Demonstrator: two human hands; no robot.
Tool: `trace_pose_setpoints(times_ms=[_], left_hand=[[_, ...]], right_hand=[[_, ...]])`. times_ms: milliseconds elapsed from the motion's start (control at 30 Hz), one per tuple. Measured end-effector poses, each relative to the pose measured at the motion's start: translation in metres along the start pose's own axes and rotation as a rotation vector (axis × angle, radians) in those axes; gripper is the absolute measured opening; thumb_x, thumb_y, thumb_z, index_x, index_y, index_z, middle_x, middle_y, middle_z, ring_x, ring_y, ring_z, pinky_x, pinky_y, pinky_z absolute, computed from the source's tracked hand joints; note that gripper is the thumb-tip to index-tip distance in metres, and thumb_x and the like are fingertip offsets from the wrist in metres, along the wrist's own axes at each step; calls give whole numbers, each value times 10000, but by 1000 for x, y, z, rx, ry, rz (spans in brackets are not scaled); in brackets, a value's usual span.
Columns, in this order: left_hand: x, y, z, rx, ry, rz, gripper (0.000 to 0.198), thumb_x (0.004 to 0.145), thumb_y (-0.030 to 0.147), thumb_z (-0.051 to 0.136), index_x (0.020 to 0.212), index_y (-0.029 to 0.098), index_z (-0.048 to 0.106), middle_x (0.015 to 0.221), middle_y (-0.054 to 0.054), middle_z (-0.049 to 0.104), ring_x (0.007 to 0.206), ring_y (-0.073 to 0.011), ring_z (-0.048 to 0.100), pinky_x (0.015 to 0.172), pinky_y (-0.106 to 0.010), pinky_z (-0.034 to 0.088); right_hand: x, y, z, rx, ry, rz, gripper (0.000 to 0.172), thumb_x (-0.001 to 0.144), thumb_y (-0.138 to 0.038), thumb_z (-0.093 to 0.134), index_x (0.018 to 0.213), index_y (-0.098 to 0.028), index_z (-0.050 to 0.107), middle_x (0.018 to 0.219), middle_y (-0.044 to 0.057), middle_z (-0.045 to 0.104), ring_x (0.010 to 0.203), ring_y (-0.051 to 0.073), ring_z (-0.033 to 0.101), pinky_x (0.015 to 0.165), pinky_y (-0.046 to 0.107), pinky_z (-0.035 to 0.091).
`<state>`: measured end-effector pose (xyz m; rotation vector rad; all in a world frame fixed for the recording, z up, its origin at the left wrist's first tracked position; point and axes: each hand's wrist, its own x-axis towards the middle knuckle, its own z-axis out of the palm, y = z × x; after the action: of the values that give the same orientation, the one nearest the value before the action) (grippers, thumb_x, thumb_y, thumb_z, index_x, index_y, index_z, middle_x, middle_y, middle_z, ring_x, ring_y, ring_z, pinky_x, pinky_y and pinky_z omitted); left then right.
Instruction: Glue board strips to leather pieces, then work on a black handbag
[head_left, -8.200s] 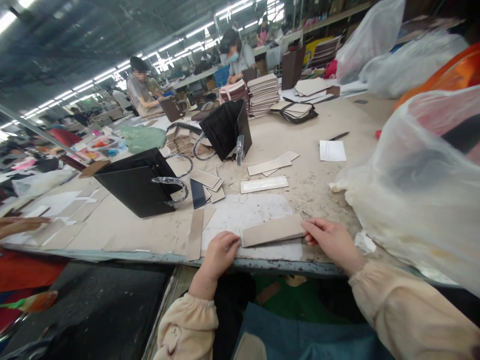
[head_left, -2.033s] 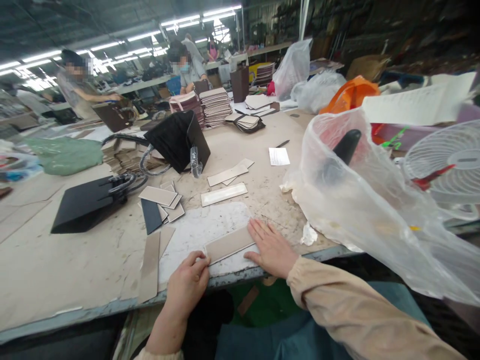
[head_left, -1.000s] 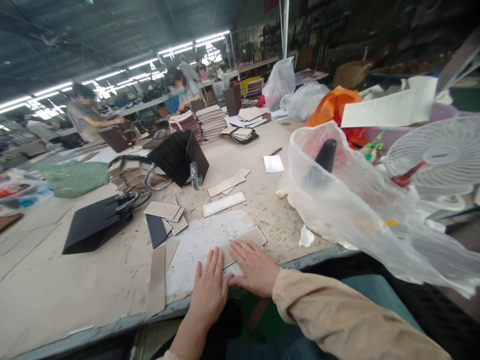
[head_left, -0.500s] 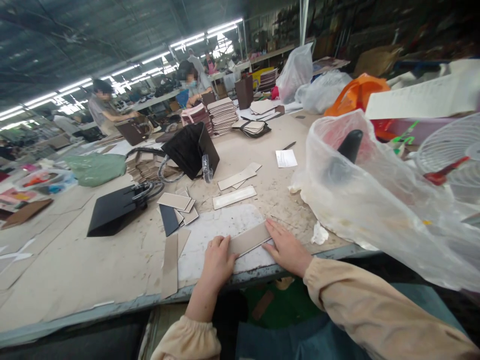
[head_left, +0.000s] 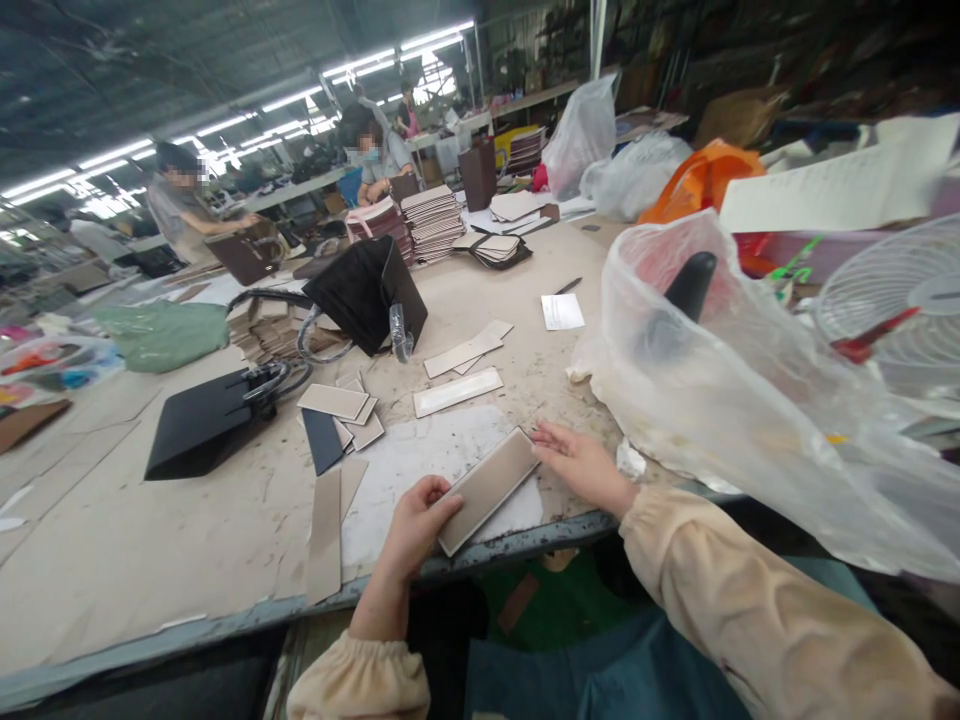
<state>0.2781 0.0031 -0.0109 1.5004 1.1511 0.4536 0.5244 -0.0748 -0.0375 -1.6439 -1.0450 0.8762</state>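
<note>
My left hand (head_left: 421, 520) pinches the left end of a beige rectangular panel (head_left: 489, 490) with dark edges, thumb on top. The panel is tilted up over a white sheet (head_left: 397, 460) at the table's front edge. By its upper right corner is my right hand (head_left: 581, 462), fingers stretched out; whether the fingertips touch the panel I cannot tell. Beyond it lie a pale strip with a whitish face (head_left: 458, 392) and two overlapping strips (head_left: 465, 350). Left of the sheet are a small pile of beige panels (head_left: 334, 402) and a long beige strip (head_left: 325, 535).
A black handbag (head_left: 367, 295) and a black bag lying flat (head_left: 202, 420) are on the left. Stacked panels (head_left: 433, 222) stand further back. At right are a large clear plastic bag (head_left: 675, 380) and a fan (head_left: 900, 300). Two people work across the table.
The panel has been lifted from lying flat and turned more diagonally. My right hand has come off its top and opened beside the corner; my left hand now grips its end.
</note>
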Motion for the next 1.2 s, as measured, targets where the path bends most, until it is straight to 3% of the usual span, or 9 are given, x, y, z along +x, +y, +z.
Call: trace_pose_setpoints(times_ms=[100, 167, 300, 433, 533, 667, 867, 1067, 1200], left_hand=[[-4, 2, 2, -205, -21, -74, 368, 644, 439, 704, 778, 167, 496, 611, 52, 524, 530, -82, 452, 499, -179, 303], [-5, 3, 6, -257, -46, -97, 387, 636, 448, 716, 777, 168, 491, 597, 57, 516, 517, -75, 440, 489, -173, 293], [-5, 3, 14, -263, -46, -108, 404, 626, 477, 719, 764, 170, 495, 586, 56, 512, 512, -76, 434, 481, -172, 290], [-5, 6, 17, -268, -22, -87, 370, 651, 477, 697, 746, 165, 523, 573, 59, 501, 508, -69, 421, 477, -170, 289], [-7, 10, 18, -258, -84, -92, 345, 682, 450, 684, 837, 154, 598, 646, 31, 580, 552, -83, 477, 515, -178, 339], [-12, 17, 23, -156, -209, -62, 408, 644, 368, 727, 983, 147, 672, 880, -32, 685, 745, -161, 582, 665, -227, 427], [-12, 12, 32, -217, -206, -154, 369, 666, 460, 693, 800, 116, 697, 638, -14, 655, 540, -115, 523, 526, -206, 362], [-11, 7, 36, -260, -208, -189, 374, 642, 482, 709, 719, 120, 655, 580, 4, 614, 497, -85, 481, 503, -191, 327], [-12, 8, 43, -238, -245, -216, 389, 646, 501, 698, 703, 124, 617, 561, 12, 578, 486, -84, 458, 486, -194, 301]], right_hand=[[-2, -9, -9, 13, 30, 27, 375, 814, -402, 533, 1104, -196, 653, 1054, 77, 686, 962, 224, 634, 895, 414, 491], [-4, -16, -14, 81, -9, 74, 366, 812, -455, 520, 1008, -194, 685, 952, 51, 702, 858, 203, 644, 800, 385, 528], [-10, -31, -17, 229, -134, 148, 302, 760, -435, 576, 855, -169, 683, 760, 6, 659, 682, 137, 602, 607, 259, 527], [-10, -34, -19, 151, -59, 152, 255, 733, -417, 603, 731, -166, 644, 648, -19, 594, 572, 107, 550, 546, 228, 487], [-10, -30, -20, 75, -25, 114, 282, 744, -445, 586, 681, -172, 609, 586, -31, 552, 503, 99, 517, 498, 224, 438], [-11, -26, -21, 3, -4, 74, 314, 758, -467, 554, 628, -183, 579, 531, -40, 502, 485, 102, 485, 474, 222, 400], [-11, -22, -21, -71, 15, 62, 336, 779, -486, 523, 654, -186, 609, 546, -29, 518, 533, 118, 496, 502, 228, 403], [-13, -28, -20, -81, -64, -32, 343, 812, -495, 483, 702, -191, 597, 617, -35, 534, 592, 121, 492, 537, 231, 370], [-14, -32, -20, -173, -12, -61, 384, 824, -486, 465, 580, -191, 495, 556, -43, 446, 570, 114, 439, 525, 235, 312]])
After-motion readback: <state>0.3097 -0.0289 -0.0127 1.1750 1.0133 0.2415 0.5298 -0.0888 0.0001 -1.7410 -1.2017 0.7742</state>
